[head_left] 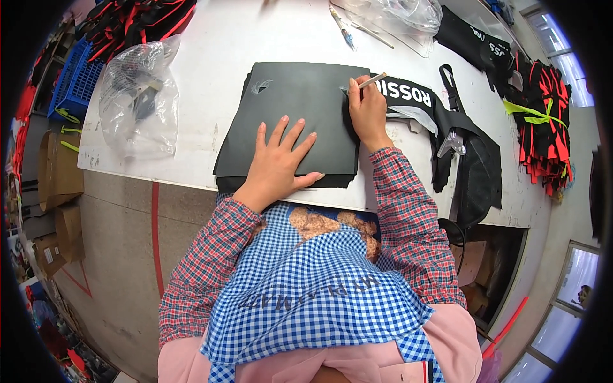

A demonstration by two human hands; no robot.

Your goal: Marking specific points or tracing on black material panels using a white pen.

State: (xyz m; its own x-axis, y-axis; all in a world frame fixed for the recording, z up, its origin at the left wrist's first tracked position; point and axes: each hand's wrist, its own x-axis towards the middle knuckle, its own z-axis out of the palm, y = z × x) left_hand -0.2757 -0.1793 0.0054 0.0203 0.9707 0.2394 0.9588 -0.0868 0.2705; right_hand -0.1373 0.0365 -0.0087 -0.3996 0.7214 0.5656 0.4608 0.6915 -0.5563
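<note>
A stack of dark grey-black sheets (293, 102) lies on the white worktable, with small dark triangular spots and pale scribbled marks near both upper corners. My left hand (274, 163) lies spread flat on the lower middle of the top sheet. My right hand (369, 112) grips a thin light wooden pencil-like stick (377, 79) at the sheets' upper right edge, beside the right-hand mark. Behind that hand lies a black strap piece with white lettering (408, 94). Right of it is a black item (479, 166) with straps and a clear plastic fitting.
A crumpled clear plastic bag (137, 102) is at left, beside a blue crate (70, 80). Pens (343, 29) and more plastic (402, 16) lie at the back of the white table (211, 38). Black-and-red bundles (543, 127) sit at right. Cardboard boxes (57, 172) stand at left.
</note>
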